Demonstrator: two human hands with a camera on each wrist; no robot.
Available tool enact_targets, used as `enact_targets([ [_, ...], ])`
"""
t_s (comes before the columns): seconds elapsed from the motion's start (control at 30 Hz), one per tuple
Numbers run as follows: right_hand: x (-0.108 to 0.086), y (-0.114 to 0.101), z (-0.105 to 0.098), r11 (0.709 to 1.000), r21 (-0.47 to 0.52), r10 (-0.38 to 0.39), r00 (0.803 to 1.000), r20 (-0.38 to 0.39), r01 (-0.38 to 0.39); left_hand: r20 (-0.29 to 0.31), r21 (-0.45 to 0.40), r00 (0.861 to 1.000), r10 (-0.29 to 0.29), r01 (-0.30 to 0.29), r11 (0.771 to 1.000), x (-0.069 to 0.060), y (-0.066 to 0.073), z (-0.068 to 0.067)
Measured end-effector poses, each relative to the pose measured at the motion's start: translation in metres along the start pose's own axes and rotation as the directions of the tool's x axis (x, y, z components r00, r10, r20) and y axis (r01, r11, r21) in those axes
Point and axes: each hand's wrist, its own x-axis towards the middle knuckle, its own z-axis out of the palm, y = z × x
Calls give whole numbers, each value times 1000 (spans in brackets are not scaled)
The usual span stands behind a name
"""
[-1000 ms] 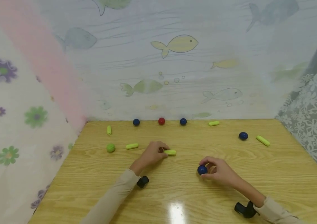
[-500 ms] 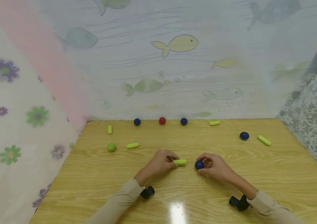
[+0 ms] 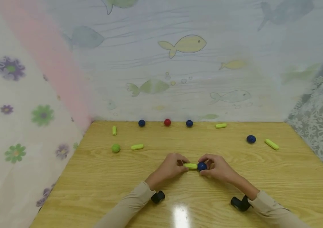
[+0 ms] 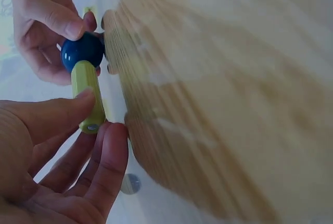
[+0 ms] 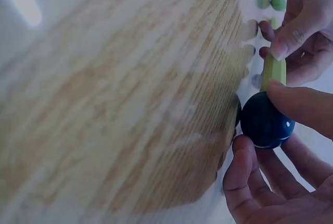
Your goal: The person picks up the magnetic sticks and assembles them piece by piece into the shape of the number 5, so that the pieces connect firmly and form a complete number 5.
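My left hand [image 3: 171, 167] pinches a yellow-green ribbed stick [image 3: 191, 166] by its left end, just over the wooden table. Opposite it, my right hand [image 3: 219, 168] grips a glossy dark blue ball [image 3: 202, 166] between thumb and fingers. The stick's free end meets the ball's side; whether the two are joined I cannot tell. In the left wrist view the stick [image 4: 88, 96] shows a small grey spot in its near end, and the ball [image 4: 83, 52] sits beyond it. The right wrist view has the ball [image 5: 266, 120] up close, with the stick [image 5: 273, 70] behind.
Along the table's back edge lie two blue balls [image 3: 141, 123], a red ball [image 3: 167, 122] and a yellow-green stick [image 3: 221, 125]. At left are a green ball [image 3: 116, 148] and two sticks [image 3: 137, 147]. A blue ball [image 3: 251, 139] and a stick [image 3: 271, 144] lie at right.
My left hand has brought the stick rightward and nearer to me. The right hand has shifted the blue ball slightly left and away from me, and stick and ball now touch.
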Motion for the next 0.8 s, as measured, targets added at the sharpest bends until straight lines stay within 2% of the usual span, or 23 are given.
enact_targets([
  [0.2,1,0,-1,1000,-14,-19,1000,20,20,-10,15,1000,-11,11,1000,4,1,1],
  [0.67,3,3,0,996,-77,-52,998,27,54,-2,-40,999,-54,53,998,-1,-1,-2],
  [0.8,4,2,-1,994,-89,-58,998,26,60,-10,-58,999,-41,41,997,-4,-3,-7],
])
